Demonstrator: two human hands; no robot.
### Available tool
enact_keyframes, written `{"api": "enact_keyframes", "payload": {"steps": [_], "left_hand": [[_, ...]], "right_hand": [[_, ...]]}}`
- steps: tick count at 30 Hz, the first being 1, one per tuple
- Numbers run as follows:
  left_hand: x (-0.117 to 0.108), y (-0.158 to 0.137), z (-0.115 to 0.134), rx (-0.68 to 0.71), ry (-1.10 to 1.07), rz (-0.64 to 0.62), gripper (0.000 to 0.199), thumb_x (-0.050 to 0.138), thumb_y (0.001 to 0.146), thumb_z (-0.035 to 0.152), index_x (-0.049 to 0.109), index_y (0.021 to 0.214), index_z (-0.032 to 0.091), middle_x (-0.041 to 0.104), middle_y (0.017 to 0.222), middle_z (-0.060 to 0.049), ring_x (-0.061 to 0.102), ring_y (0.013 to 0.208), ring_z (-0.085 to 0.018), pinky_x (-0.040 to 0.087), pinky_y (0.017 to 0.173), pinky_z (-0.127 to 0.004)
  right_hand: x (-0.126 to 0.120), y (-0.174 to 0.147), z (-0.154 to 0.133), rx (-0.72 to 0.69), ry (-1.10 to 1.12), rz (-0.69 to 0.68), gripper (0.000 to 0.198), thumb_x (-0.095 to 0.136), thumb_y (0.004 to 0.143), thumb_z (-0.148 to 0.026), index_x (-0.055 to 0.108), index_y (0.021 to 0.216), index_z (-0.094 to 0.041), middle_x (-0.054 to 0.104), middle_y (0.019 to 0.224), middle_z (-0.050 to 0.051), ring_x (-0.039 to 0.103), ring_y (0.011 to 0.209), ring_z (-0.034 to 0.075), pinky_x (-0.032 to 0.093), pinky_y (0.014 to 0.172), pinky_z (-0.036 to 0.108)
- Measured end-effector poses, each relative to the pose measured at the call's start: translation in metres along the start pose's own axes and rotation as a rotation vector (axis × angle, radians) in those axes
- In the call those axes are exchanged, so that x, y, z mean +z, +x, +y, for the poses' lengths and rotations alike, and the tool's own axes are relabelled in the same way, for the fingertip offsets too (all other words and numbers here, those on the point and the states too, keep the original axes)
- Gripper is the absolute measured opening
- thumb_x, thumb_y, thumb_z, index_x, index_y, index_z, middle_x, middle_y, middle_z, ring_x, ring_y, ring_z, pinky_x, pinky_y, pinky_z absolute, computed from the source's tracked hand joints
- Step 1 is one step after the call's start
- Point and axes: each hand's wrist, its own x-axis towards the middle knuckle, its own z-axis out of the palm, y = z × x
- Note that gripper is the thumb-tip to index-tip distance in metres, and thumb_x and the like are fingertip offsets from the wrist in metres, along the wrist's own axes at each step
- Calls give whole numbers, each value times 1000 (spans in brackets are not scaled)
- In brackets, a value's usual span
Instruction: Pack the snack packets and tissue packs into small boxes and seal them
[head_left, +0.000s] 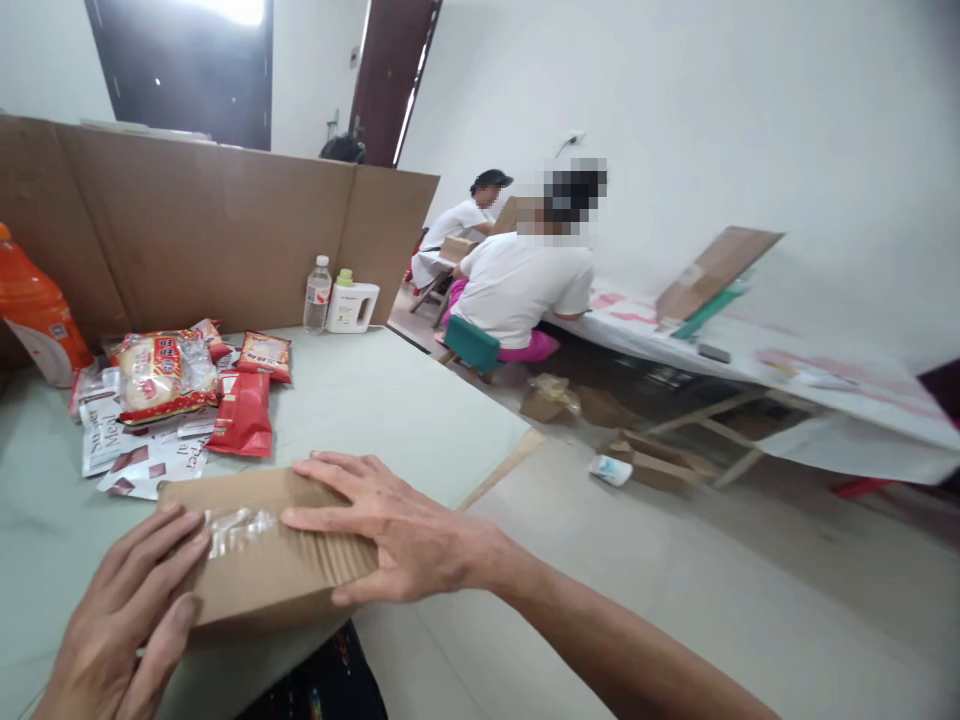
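Note:
A small brown cardboard box (255, 585) lies near the front edge of the pale green tabletop, with clear tape wrinkled across its top. My left hand (124, 610) rests against the box's left end, its fingers stretched over the top and the thumb by the near edge. Spread wide, my right hand (397, 530) lies on the right part of the top, thumb along the near edge. Beyond the box are a red snack packet (242, 415), white printed pouches (161, 455), a bag of rice crackers (169, 375) and a smaller red-and-brown packet (265, 357).
An orange bottle (41, 310), a clear water bottle (318, 295) and a white handled jug (352, 305) stand before an upright cardboard screen (225, 230). To the right, a person in white (525, 290) sits at a long table (787, 370); open boxes (652, 462) lie beneath it.

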Motion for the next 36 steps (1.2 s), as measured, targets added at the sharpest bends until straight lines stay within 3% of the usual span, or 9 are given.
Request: {"api": "enact_keyframes", "payload": {"steps": [5,7,11,14,16,22,31,36], "left_hand": [[32,33,4,102,61,-6,61,46,107,32,32,166,35,29,175,-7,39,155,-37,49,117,-54],[43,38,3,99,55,-41,62,47,107,33,29,167,35,25,176,-8,41,155,-37,51,116,-53],[71,39,-11,105,44,-121,50,48,108,35,47,158,32,38,170,-12,49,149,-36,54,112,-53],[98,37,-29,105,120,-180,45,47,107,39,60,148,26,50,161,-16,54,144,-37,56,109,-54],[114,33,-38,117,183,-210,44,47,107,41,65,142,24,57,155,-17,57,141,-36,58,107,-53],[137,15,-37,186,273,-201,47,51,103,43,63,145,24,59,153,-18,57,140,-36,51,112,-55],[128,23,-28,322,385,-139,49,51,101,40,59,144,17,57,151,-21,53,141,-35,40,112,-47],[125,28,-25,341,390,-144,47,53,99,37,60,141,16,59,149,-21,52,141,-34,39,112,-46]], "right_hand": [[-8,-51,47,232,-30,111,78,80,86,-54,53,157,-37,33,173,15,33,157,39,31,122,66],[-13,-73,77,360,-55,199,74,76,88,-56,54,156,-36,37,170,15,37,155,40,33,121,67],[-25,-99,143,711,-111,361,72,75,85,-60,61,151,-33,46,165,14,44,150,40,37,120,63],[-36,-96,184,1007,-138,435,71,73,84,-57,62,150,-32,49,162,13,46,148,42,40,118,62],[-44,-86,206,1108,-143,463,70,70,85,-57,61,150,-32,50,161,14,45,147,44,41,115,63],[-65,-43,267,1243,-118,484,72,66,86,-57,57,153,-31,47,163,15,44,146,46,38,114,66],[-86,24,352,1310,-65,553,74,75,79,-56,62,147,-30,53,153,17,43,142,47,36,111,65],[-90,35,370,1283,-9,673,73,83,73,-49,67,140,-26,59,146,19,47,138,48,34,110,69]]}}
